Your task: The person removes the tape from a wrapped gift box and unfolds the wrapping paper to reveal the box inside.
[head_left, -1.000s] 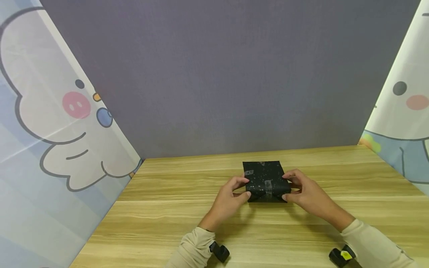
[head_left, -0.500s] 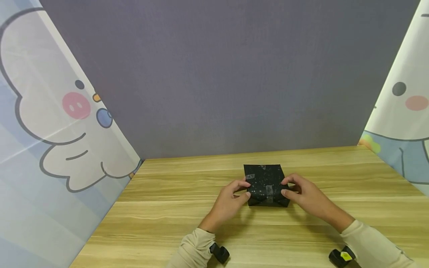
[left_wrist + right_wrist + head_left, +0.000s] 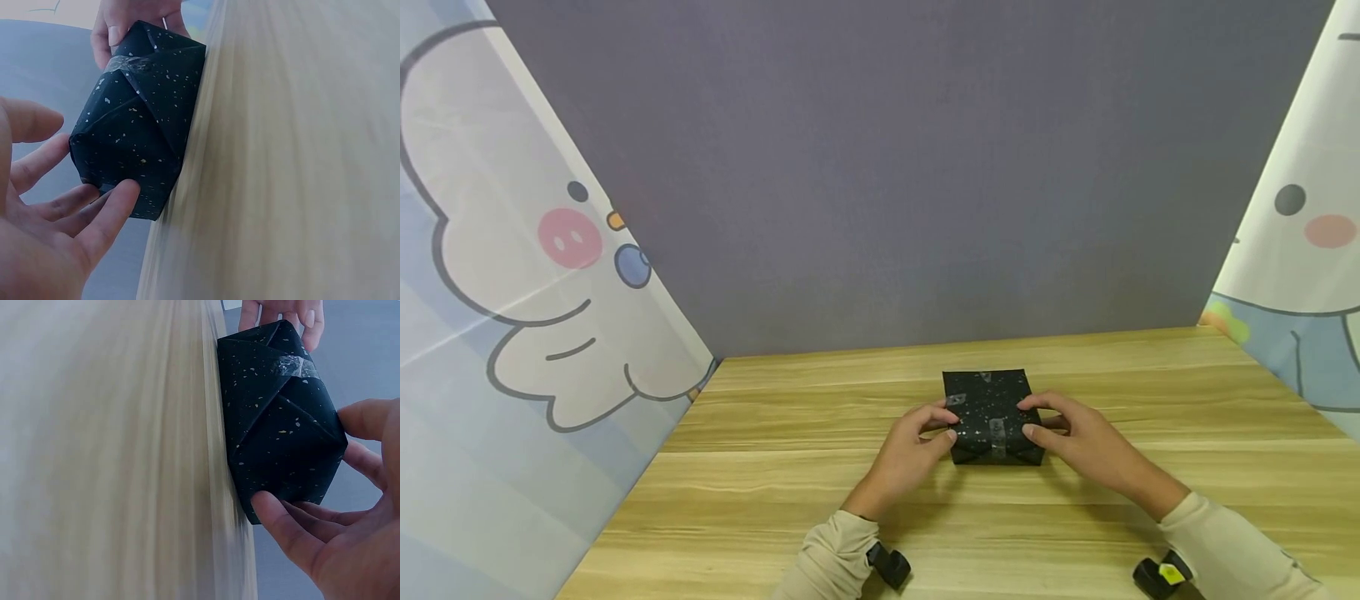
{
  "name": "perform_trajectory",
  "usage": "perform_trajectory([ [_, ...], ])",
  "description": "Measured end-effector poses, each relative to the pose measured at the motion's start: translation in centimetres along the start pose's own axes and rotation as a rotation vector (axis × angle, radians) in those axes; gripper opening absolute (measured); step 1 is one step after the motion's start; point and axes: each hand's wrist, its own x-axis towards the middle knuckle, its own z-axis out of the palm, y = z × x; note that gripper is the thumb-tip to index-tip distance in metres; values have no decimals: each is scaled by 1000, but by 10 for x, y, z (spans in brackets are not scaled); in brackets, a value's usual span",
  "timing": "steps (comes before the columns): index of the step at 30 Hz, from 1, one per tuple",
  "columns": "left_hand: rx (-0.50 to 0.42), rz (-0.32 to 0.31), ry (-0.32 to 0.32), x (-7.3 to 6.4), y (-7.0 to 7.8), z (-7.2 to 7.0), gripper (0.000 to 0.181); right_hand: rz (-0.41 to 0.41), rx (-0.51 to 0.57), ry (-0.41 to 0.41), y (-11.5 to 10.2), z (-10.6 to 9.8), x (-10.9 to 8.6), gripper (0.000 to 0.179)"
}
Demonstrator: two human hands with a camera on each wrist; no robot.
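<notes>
A box (image 3: 988, 414) wrapped in black paper with pale speckles lies on the table, strips of clear tape on its top and near side. My left hand (image 3: 913, 454) grips its left side, thumb and index finger at the top edge. In the left wrist view, the other fingers (image 3: 103, 219) reach along the box's end under the folded flap. From the right side, my right hand (image 3: 1086, 437) holds the box, with thumb and index fingertips lying over its top edge. Its lower fingers (image 3: 284, 528) sit against the folded right end in the right wrist view.
The wood-grain table (image 3: 760, 467) runs back to a grey upright panel (image 3: 887, 167). Cartoon-printed sheets flank it, one on the left (image 3: 497, 250) and one on the right (image 3: 1300, 267). Black straps with small devices (image 3: 889, 567) sit at both wrists.
The box has shifted slightly toward me, then a little left. My right thumb and index finger have slid inward over its top edge. My left hand has stayed at the left side.
</notes>
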Motion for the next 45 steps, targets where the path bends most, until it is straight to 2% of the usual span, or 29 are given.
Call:
perform_trajectory([
  [4, -3, -4, -1, 1, 0, 1, 17, -7, -22, -2, 1, -1, -1, 42],
  [13, 6, -12, -6, 1, 0, 2, 18, 48, -37, 7, -1, -4, -3, 41],
  [17, 5, -19, -10, 1, 0, 2, 18, 42, -43, 11, -1, -3, -2, 41],
  [28, 53, -12, -13, 5, 3, -1, 18, 54, -62, -18, -1, -5, -1, 50],
  [34, 148, -8, -32, 9, 5, -6, 23, 84, -23, -46, -1, -5, 1, 53],
  [38, 226, -26, -50, 14, 9, -9, 23, 79, -50, -48, 0, -4, 2, 54],
  [42, 359, -33, -63, 19, 14, -11, 23, 92, -44, -71, 2, -3, 2, 56],
  [45, 453, -13, -72, 22, 18, -13, 20, 97, -24, -85, 3, -1, 3, 56],
])
